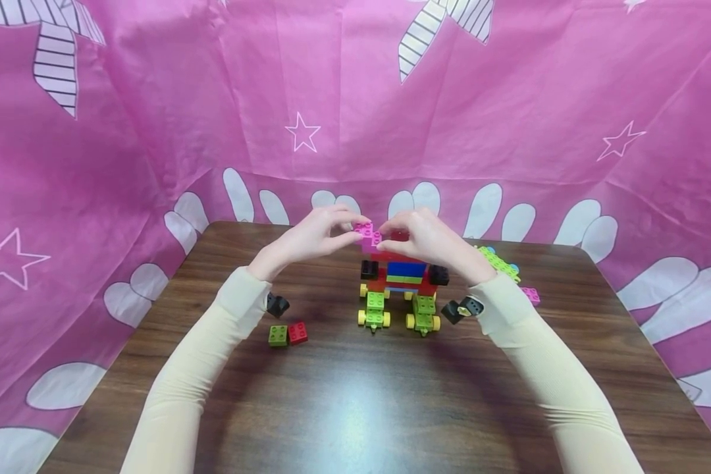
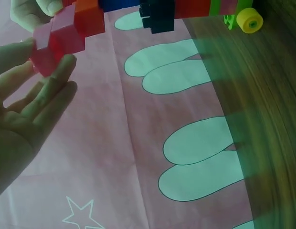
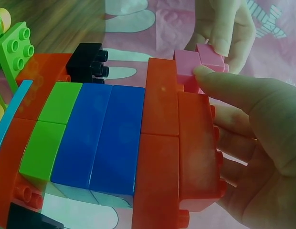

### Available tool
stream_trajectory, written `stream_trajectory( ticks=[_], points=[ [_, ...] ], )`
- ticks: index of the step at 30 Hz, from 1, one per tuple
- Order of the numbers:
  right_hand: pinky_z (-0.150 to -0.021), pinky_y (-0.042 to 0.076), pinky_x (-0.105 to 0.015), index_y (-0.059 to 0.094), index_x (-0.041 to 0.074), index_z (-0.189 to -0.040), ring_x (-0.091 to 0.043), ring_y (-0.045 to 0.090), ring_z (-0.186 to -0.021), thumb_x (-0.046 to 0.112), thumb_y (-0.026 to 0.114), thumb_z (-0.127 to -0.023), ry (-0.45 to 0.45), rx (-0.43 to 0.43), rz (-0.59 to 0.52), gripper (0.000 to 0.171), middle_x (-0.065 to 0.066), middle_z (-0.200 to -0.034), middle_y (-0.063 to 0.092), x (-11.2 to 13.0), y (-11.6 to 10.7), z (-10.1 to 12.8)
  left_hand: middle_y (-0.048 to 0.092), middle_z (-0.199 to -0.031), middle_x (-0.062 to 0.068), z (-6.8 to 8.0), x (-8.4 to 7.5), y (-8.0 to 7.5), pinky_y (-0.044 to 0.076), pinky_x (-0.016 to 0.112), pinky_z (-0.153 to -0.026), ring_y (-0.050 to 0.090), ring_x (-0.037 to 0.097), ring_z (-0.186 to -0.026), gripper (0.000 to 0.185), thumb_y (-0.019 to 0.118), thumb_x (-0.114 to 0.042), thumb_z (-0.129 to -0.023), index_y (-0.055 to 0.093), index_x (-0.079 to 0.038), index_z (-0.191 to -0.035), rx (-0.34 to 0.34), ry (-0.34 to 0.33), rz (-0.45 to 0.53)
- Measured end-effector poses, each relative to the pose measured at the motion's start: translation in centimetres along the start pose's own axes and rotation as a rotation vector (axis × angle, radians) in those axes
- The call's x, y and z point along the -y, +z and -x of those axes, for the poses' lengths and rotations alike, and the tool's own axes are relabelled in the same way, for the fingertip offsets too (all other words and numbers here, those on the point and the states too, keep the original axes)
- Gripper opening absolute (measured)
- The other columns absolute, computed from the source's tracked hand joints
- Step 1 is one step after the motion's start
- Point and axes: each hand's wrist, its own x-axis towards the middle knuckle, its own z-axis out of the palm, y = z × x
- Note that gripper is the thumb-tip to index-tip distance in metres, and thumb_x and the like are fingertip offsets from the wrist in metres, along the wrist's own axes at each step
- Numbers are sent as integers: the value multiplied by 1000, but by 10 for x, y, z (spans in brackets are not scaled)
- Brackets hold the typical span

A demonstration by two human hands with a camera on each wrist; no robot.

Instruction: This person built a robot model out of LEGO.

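Note:
Two stepped pink toy bricks [image 1: 368,240] sit at the upper left corner of a model built from toy bricks. My left hand [image 1: 314,236] pinches the outer pink brick [image 3: 211,56] between thumb and fingers. From the other side, my right hand [image 1: 431,242] holds the inner pink brick [image 3: 187,64], its thumb on the brick and its other fingers behind the red bricks [image 3: 198,143]. Below are blue bricks [image 3: 117,138], green bricks [image 3: 47,143] and black bricks [image 1: 369,270] at the sides. The model stands on green wheeled bases [image 1: 375,303] with yellow wheels.
On the table [image 1: 343,395], a green brick [image 1: 278,336] and a red brick [image 1: 298,333] lie at the left. A lime plate [image 1: 498,263] and a pink brick [image 1: 530,295] lie to the right, past my forearm. Pink cloth [image 1: 355,85] hangs behind the table.

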Motion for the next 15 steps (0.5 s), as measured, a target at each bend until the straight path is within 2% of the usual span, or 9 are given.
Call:
stream_trajectory(
  ticks=[5, 10, 15],
  points=[
    [-83, 60, -37, 76, 8, -110, -22, 72, -91, 30, 76, -87, 0, 0, 6, 31, -9, -102, 77, 1, 0, 0, 66, -100, 10, -2, -3, -1, 58, 36, -84, 67, 19, -91, 32, 67, -17, -95, 69, -5, -124, 9, -5, -37],
    [-84, 60, -38, 76, 8, -110, -22, 72, -91, 30, 76, -88, -2, -2, 8, 31, -9, -101, 77, 0, 0, -1, 67, -100, 10, -3, -7, -1, 57, 36, -82, 63, 21, -89, 31, 67, -17, -95, 69, -4, -123, 4, 18, -109],
    [-84, 60, -37, 76, 9, -110, -22, 72, -91, 30, 76, -88, 3, 2, 5, 31, -8, -101, 78, 0, 0, -1, 65, -99, 12, -2, -8, 0, 57, 39, -82, 63, 22, -88, 31, 67, -17, -95, 69, -3, -123, -3, 14, -106]
  ],
)
